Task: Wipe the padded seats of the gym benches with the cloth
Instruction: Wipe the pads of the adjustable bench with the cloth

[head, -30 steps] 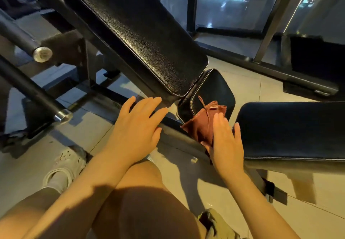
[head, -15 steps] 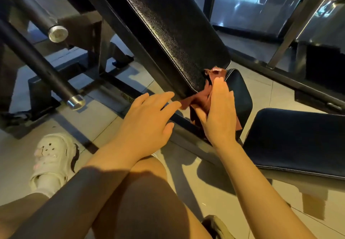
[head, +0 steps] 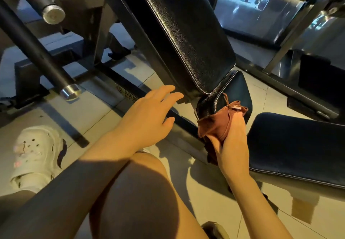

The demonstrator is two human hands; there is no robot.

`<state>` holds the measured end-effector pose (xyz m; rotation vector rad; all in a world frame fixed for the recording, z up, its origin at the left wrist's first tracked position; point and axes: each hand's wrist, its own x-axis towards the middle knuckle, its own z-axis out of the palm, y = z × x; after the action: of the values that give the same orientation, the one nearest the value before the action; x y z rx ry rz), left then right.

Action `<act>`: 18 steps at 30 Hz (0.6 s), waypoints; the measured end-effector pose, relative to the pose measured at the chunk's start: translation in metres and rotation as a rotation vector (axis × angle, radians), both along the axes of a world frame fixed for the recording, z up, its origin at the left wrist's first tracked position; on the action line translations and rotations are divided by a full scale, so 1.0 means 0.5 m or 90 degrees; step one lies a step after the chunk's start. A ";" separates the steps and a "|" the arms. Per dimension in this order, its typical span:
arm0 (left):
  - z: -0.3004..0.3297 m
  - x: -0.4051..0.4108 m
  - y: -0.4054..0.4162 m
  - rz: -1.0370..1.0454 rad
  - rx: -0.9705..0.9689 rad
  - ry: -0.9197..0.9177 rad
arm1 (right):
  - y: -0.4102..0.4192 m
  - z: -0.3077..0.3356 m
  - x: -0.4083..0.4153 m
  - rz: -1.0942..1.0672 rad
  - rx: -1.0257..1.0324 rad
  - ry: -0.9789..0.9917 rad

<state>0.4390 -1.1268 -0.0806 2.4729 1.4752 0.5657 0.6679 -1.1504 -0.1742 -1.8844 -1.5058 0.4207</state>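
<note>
Pressing the cloth seemingly against the half-hidden seat, right hand fingers pinch it.

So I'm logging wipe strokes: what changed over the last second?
The right hand swept the cloth up to the backrest's lower edge, then back down onto the small seat pad. It still grips the cloth. The left hand stayed open and hovering.

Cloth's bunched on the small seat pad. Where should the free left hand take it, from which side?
Take the cloth by its loose lower-left corner, coming from the left. That corner hangs clear of the small seat pad; the right hand covers the rest.
</note>
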 end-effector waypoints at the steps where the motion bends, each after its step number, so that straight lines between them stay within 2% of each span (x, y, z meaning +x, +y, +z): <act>1: -0.004 0.001 0.002 0.008 -0.006 -0.016 | 0.007 0.012 -0.005 0.001 0.026 -0.023; 6: -0.040 0.028 0.018 0.028 -0.047 -0.137 | 0.038 0.019 -0.021 -0.008 0.099 -0.082; 13: -0.046 0.071 0.028 0.028 -0.143 -0.150 | 0.121 0.080 -0.059 -0.026 0.177 -0.093; 15: -0.047 0.072 0.028 0.028 -0.154 -0.156 | 0.119 0.080 -0.057 0.008 0.203 -0.095; 18: -0.048 0.072 0.028 0.028 -0.165 -0.152 | 0.088 0.045 -0.023 0.157 0.293 -0.180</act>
<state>0.4751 -1.1126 -0.1047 2.1010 1.4130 0.6106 0.6564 -1.1065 -0.1515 -1.4430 -1.8441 -0.0923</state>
